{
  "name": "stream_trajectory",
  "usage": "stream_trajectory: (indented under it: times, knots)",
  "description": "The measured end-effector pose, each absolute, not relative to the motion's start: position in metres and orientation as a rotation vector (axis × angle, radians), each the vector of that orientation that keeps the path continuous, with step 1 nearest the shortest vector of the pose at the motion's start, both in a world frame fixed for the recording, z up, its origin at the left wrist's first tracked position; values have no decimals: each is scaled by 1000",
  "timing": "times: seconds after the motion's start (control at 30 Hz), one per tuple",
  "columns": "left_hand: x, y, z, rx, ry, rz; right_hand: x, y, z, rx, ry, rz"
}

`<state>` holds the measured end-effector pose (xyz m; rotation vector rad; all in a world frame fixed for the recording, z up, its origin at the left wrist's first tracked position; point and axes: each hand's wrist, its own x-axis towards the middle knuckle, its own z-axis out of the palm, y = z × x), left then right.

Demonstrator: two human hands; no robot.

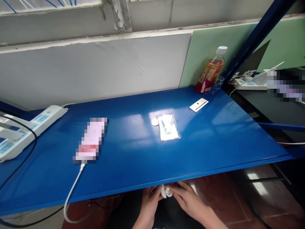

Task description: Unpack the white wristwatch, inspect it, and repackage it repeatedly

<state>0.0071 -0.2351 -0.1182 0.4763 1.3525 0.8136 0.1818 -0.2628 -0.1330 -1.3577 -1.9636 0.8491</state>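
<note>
Below the front edge of the blue table, my left hand and my right hand are close together over my lap. Between them are small white rounded pieces; their kind cannot be made out. My left fingers close on them from one side, my right fingers from the other. The table edge partly hides the fingertips. On the tabletop, a clear plastic bag lies with small white parts on or in it. A white round disc lies at the bag's left edge.
A phone, its screen blurred out, lies at left with a white cable hanging over the edge. Further left is a power strip. A white slotted plate, a drink bottle and a clear cup are at back right.
</note>
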Motion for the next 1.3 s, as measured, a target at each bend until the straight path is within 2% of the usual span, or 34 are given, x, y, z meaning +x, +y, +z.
stream_trajectory:
  times: [0.4, 0.63, 0.77, 1.0, 1.3]
  knots:
    - [8, -236, -120, 611, 1312, 738, 184, -257, -124, -1262, -1881, 1049]
    - [12, -239, -122, 584, 1375, 776, 175, -258, -144, -1625, -1312, 919]
    - [11, -240, -124, 644, 1364, 761, 168, -257, -145, -1649, -1378, 924]
    - [9, -240, -114, 714, 1358, 740, 168, -260, -147, -1673, -1594, 701]
    - [9, -242, -122, 711, 1342, 738, 174, -268, -148, -1503, -1665, 761]
